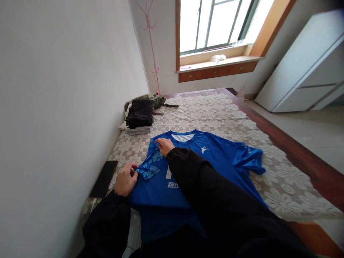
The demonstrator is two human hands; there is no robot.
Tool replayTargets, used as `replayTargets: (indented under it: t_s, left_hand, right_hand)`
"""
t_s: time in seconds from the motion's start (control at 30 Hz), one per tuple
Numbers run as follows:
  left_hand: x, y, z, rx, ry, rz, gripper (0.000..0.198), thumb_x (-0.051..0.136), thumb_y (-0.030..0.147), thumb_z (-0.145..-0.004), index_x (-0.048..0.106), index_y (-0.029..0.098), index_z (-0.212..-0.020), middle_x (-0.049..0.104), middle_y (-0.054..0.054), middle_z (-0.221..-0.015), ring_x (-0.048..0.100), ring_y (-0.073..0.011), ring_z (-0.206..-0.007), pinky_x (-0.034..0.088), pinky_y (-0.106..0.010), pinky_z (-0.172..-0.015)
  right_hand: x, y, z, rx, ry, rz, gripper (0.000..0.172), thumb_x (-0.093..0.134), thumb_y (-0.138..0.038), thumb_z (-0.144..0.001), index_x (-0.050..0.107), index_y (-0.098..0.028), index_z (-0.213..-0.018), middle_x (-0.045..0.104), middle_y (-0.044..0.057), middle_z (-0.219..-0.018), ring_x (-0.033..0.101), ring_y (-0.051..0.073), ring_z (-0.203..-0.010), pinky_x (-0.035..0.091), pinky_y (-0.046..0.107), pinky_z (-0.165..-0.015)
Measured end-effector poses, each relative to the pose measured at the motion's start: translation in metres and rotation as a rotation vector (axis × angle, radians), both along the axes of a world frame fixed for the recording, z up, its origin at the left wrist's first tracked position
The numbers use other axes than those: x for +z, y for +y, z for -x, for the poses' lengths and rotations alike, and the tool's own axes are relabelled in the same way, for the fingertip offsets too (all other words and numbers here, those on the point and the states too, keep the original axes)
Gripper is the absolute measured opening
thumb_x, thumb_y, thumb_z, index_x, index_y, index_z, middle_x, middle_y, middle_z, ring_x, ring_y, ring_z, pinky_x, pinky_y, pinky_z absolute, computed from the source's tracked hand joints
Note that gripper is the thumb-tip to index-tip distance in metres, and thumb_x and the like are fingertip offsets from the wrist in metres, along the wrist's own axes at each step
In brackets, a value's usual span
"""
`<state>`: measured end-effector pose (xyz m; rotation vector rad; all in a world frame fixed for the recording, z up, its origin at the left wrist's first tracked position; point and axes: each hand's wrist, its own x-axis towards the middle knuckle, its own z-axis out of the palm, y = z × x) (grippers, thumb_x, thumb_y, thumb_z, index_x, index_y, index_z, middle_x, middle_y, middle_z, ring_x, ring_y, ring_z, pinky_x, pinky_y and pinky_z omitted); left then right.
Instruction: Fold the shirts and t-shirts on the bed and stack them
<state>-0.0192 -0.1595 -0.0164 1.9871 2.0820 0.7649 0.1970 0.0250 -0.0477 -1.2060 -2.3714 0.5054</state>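
A blue short-sleeved T-shirt (215, 150) lies spread on the bed, its collar pointing away from me. White lettering and a small white logo show on its front. The cloud-patterned sleeve (154, 163) on the left is folded inward over the chest. My left hand (126, 180) pinches the hem of that sleeve at the shirt's left edge. Near the shoulder, my right hand (164, 146) rests on the cloth with its fingers stretched out. The right forearm crosses the shirt and hides part of the lettering. The other sleeve (249, 157) lies out to the right.
A stack of folded dark clothes (139, 113) sits by the wall, with an olive bag or garment (158, 101) behind it. A black flat object (104, 178) lies left of my left hand. The bed's wooden edge (295, 157) runs along the right; a pink coat rack (152, 43) stands beyond.
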Motion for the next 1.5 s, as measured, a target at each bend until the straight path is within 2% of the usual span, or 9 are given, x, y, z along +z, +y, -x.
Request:
replayTargets:
  t_s: [0.2, 0.47, 0.67, 0.83, 1.03, 1.17, 1.3, 1.4, 1.5]
  left_hand:
    - [-0.002, -0.004, 0.005, -0.139, 0.070, -0.082, 0.013, 0.053, 0.016, -0.085, 0.063, 0.025, -0.088, 0.067, -0.004, -0.092, 0.065, -0.0224, -0.087, 0.049, -0.034, -0.080]
    - [-0.004, -0.009, 0.014, -0.317, 0.179, -0.124, 0.017, 0.056, 0.016, -0.088, 0.068, 0.026, -0.085, 0.068, -0.006, -0.096, 0.065, -0.0255, -0.097, 0.050, -0.038, -0.088]
    - [-0.003, -0.011, 0.013, -0.341, 0.173, -0.149, 0.018, 0.054, 0.016, -0.090, 0.069, 0.026, -0.091, 0.071, -0.007, -0.105, 0.065, -0.0265, -0.105, 0.049, -0.040, -0.094]
    - [-0.003, -0.007, 0.011, -0.283, 0.081, -0.067, 0.021, 0.053, 0.018, -0.089, 0.068, 0.025, -0.103, 0.072, -0.007, -0.104, 0.067, -0.0247, -0.097, 0.050, -0.039, -0.089]
    - [-0.004, -0.003, 0.008, -0.156, -0.037, -0.031, 0.016, 0.054, 0.021, -0.086, 0.065, 0.024, -0.098, 0.069, -0.004, -0.094, 0.066, -0.0217, -0.083, 0.052, -0.035, -0.080]
    - [0.000, -0.002, 0.005, -0.221, -0.032, -0.047, 0.018, 0.055, 0.017, -0.083, 0.066, 0.024, -0.095, 0.070, -0.007, -0.100, 0.066, -0.0246, -0.096, 0.052, -0.039, -0.089]
    - [0.001, -0.002, 0.004, -0.203, -0.016, -0.051, 0.015, 0.055, 0.018, -0.083, 0.066, 0.025, -0.091, 0.069, -0.006, -0.095, 0.066, -0.0248, -0.094, 0.052, -0.039, -0.088]
    - [-0.001, -0.002, 0.005, -0.183, -0.025, -0.025, 0.013, 0.058, 0.020, -0.081, 0.066, 0.025, -0.090, 0.069, -0.005, -0.092, 0.065, -0.0238, -0.090, 0.052, -0.036, -0.083]
    - [-0.002, -0.003, 0.006, -0.136, -0.038, -0.038, 0.009, 0.058, 0.021, -0.080, 0.064, 0.024, -0.086, 0.069, -0.004, -0.089, 0.065, -0.0233, -0.088, 0.051, -0.035, -0.081]
  right_hand:
    - [0.002, -0.002, -0.001, -0.024, -0.010, -0.014, 0.044, 0.053, -0.017, -0.086, 0.067, -0.026, -0.127, 0.069, 0.008, -0.117, 0.057, 0.028, -0.110, 0.037, 0.044, -0.098]
    - [-0.001, -0.006, 0.003, 0.105, -0.061, -0.066, 0.054, 0.055, -0.028, -0.088, 0.061, -0.027, -0.141, 0.054, 0.006, -0.154, 0.039, 0.031, -0.143, 0.020, 0.056, -0.119]
    - [-0.003, -0.010, 0.004, 0.146, -0.126, -0.070, 0.068, 0.054, -0.052, -0.094, 0.045, -0.026, -0.156, 0.040, 0.007, -0.165, 0.026, 0.035, -0.153, 0.005, 0.064, -0.123]
    - [-0.002, -0.012, 0.004, 0.140, -0.099, -0.067, 0.072, 0.053, -0.060, -0.095, 0.044, -0.023, -0.156, 0.040, 0.011, -0.165, 0.028, 0.036, -0.153, 0.006, 0.064, -0.123]
    - [0.016, -0.010, -0.001, 0.089, 0.111, -0.093, 0.037, 0.061, -0.042, -0.095, 0.067, -0.023, -0.126, 0.064, 0.011, -0.138, 0.054, 0.028, -0.129, 0.031, 0.049, -0.114]
    - [0.037, -0.020, -0.002, 0.320, 0.193, -0.048, 0.018, 0.066, -0.038, -0.092, 0.073, -0.021, -0.095, 0.072, 0.005, -0.095, 0.064, 0.019, -0.091, 0.045, 0.032, -0.087]
    - [0.044, -0.045, 0.010, 0.660, 0.056, 0.246, 0.028, 0.079, -0.047, -0.080, 0.074, -0.021, -0.087, 0.067, -0.004, -0.070, 0.058, 0.012, -0.062, 0.038, 0.023, -0.060]
    - [0.039, -0.061, 0.021, 0.708, -0.080, 0.233, 0.033, 0.086, -0.049, -0.071, 0.074, -0.022, -0.085, 0.067, -0.004, -0.071, 0.057, 0.012, -0.063, 0.034, 0.024, -0.055]
    - [0.034, -0.063, 0.024, 0.700, -0.071, 0.187, 0.024, 0.081, -0.040, -0.078, 0.075, -0.022, -0.091, 0.070, -0.003, -0.076, 0.059, 0.013, -0.067, 0.037, 0.023, -0.057]
